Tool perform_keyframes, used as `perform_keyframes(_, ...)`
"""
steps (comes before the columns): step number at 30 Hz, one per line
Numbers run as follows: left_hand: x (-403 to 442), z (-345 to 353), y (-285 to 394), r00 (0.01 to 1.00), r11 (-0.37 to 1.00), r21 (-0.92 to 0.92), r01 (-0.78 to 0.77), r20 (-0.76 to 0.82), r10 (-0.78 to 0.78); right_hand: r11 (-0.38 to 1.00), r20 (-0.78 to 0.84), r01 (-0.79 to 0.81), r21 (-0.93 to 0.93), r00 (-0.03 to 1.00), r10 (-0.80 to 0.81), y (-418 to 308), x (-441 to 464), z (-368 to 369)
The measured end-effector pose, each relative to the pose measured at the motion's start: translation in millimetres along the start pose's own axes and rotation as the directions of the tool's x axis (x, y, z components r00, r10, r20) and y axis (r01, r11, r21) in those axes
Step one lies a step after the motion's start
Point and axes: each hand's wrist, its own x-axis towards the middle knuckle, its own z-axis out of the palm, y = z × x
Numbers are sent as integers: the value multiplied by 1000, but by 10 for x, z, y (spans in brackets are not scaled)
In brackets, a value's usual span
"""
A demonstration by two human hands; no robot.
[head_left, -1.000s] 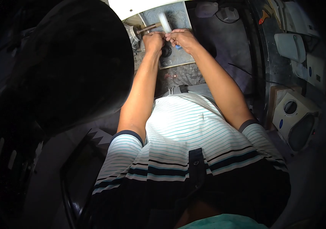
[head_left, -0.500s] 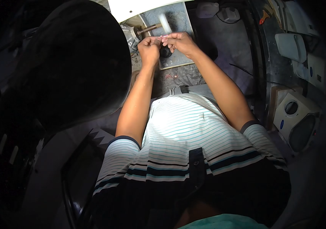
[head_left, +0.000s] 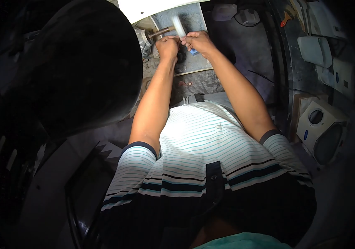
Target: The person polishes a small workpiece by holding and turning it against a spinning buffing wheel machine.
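A pale, motion-blurred wheel (head_left: 178,26) sits on the end of a metal spindle (head_left: 161,32), above a grey tray (head_left: 206,63). My left hand (head_left: 168,47) is closed in a pinch just below the spindle. My right hand (head_left: 199,42) is also closed, its fingertips at the wheel's lower edge; whether they touch it I cannot tell. What the fingers hold is too small and hidden to name. Beneath my right hand shows a small blue thing (head_left: 193,52). A dark round object (head_left: 181,57) lies in the tray, partly covered by my left hand.
The spindle comes from a machine body (head_left: 143,41) at left. A bright white panel (head_left: 156,6) overhangs the tray. A large dark round shape (head_left: 82,70) fills the left. At right are a cream-coloured housing (head_left: 320,124), a pale container (head_left: 315,50) and a red-handled brush (head_left: 286,19).
Both hands have shifted slightly right, and my right fingertips are now up at the wheel's lower edge. The small pinkish thing between the fingertips is now hidden. The blue thing has come into view.
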Motion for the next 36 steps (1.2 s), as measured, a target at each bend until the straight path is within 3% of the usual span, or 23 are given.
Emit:
perform_keyframes(3,49,-31,15,996,996,8,91,0,-91,1000,11,-7,-9,1000,7,6,30,12)
perform_keyframes(7,17,-126,8,996,996,27,80,28,-81,1000,35,13,7,999,-13,43,-16,54)
perform_keyframes(9,-48,-203,-49,996,994,77,-74,50,70,999,74,28,26,997,-30,37,-86,53)
perform_keyframes(10,-77,-239,-77,996,994,78,-74,49,71,999,75,28,26,997,-30,23,-106,43)
perform_keyframes(12,-208,-287,-81,885,790,404,-462,147,442,999,35,37,-33,999,-36,38,-149,-1)
perform_keyframes(13,-264,-302,-78,798,651,483,-586,207,565,999,33,35,-32,999,-34,55,-160,-24)
perform_keyframes(14,-299,-293,-84,799,651,482,-586,209,564,993,42,101,-57,994,-98,95,-160,-45)
perform_keyframes(16,-349,-240,-96,953,939,180,-292,136,271,983,52,165,-83,986,-161,168,-145,-69)
perform_keyframes(18,-315,-205,-176,962,964,91,-251,135,238,940,33,249,-232,968,-248,214,-143,-84)
perform_keyframes(22,-242,-106,-242,958,966,-173,-190,182,221,897,-47,344,-278,928,-370,225,-202,-26)
perform_keyframes(26,-177,-30,-265,960,956,-231,-181,167,223,914,-76,328,-238,932,-354,164,-191,-20)
perform_keyframes(29,-120,44,-221,980,961,-263,-91,146,132,929,-73,251,-271,957,-279,105,-124,-48)
perform_keyframes(31,-61,85,-214,996,961,-271,51,85,-29,933,-92,212,-292,964,-248,49,-113,-26)
perform_keyframes(34,16,58,-225,992,925,-359,127,44,-120,907,-139,151,-393,965,-221,-2,-95,-1)
perform_keyframes(36,87,-32,-229,993,934,-337,121,47,-112,868,-65,189,-459,967,-246,38,-65,1)
